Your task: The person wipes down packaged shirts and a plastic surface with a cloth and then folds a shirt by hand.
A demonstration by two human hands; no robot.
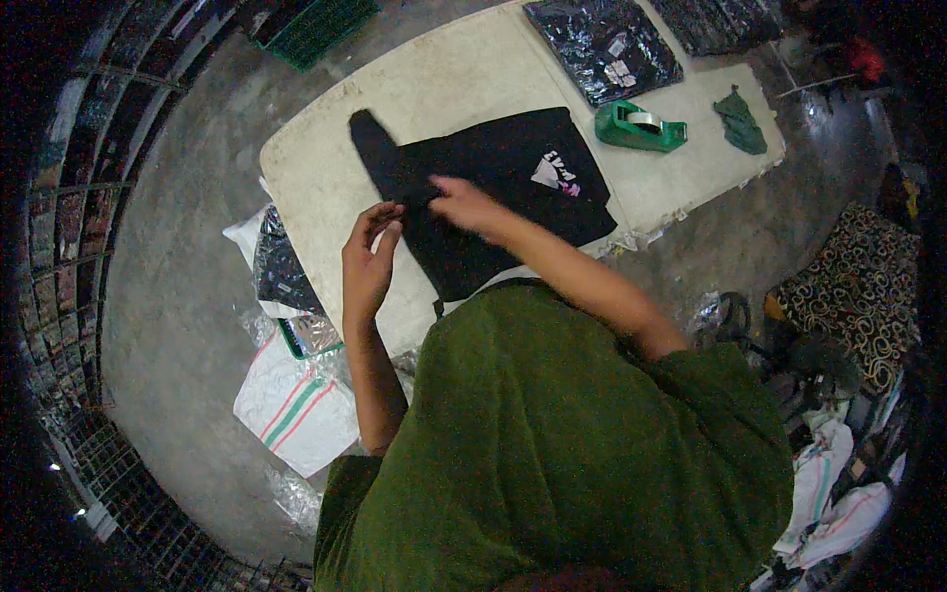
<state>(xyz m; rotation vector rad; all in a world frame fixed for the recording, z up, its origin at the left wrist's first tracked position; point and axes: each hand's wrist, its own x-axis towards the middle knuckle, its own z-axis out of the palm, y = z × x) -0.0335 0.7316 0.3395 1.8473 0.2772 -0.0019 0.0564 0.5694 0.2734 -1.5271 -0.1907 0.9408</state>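
Note:
A black long-sleeved garment (488,163) lies on the pale tabletop (459,96), with a white and pink print near its right end. One sleeve (372,144) sticks out towards the far left. My left hand (370,251) is at the garment's left edge, fingers curled and thumb apart from them; nothing shows between them. Over the garment, near the base of that sleeve, is my right hand (470,207), blurred. Its index finger reaches forward, and whether the other fingers pinch cloth is hidden.
A green tape dispenser (640,127) and a dark green cloth scrap (738,122) are on the table's right part. Behind them lies a plastic-wrapped dark garment (607,48). A white striped sack (296,407) is on the floor at left; a green crate (318,29) stands beyond the table.

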